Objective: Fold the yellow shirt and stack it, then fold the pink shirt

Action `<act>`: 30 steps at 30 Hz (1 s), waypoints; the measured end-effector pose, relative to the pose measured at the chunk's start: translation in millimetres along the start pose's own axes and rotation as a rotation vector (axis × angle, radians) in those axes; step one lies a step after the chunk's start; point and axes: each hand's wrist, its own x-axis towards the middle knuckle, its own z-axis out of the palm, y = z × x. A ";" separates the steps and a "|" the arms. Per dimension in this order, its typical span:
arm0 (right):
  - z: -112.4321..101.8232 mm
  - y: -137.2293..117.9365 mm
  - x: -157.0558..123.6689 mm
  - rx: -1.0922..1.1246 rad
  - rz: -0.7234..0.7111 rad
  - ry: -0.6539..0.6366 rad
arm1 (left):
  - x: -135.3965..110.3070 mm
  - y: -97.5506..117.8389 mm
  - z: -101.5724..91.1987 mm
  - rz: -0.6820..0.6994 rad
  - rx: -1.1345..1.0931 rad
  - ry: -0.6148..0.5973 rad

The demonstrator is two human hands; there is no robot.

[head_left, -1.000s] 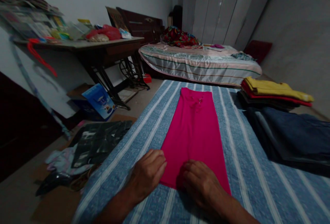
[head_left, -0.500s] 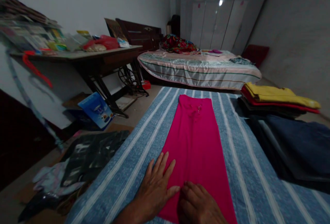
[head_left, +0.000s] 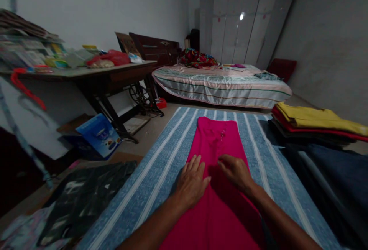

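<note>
A pair of bright pink trousers point(head_left: 214, 211), folded lengthwise, lies along the blue striped bedspread, with a drawstring point(head_left: 222, 134) at the far waist end. My left hand point(head_left: 192, 183) rests flat on the left part of the pink cloth, its fingers stretched forward. To its right, my right hand point(head_left: 234, 168) is over the trousers with its fingers curled in and a shadow below it. No cloth is seen lifted in its fingers.
Folded dark clothes point(head_left: 330, 181) lie at the right, beyond them a pile topped by yellow clothing point(head_left: 319, 117). The striped bedspread point(head_left: 143, 177) ends at the left above a floor with a dark bag point(head_left: 89, 192) and a blue box point(head_left: 100, 135). Another bed point(head_left: 221, 89) stands ahead.
Both hands have moved forward along the trousers toward the waist end. My right hand has also moved rightward, away from my left. The view has tipped up slightly.
</note>
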 end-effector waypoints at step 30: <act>1.0 76.7 106.4 0.515 0.421 -0.338 | 53.0 -13.5 10.9 -0.080 0.046 -0.066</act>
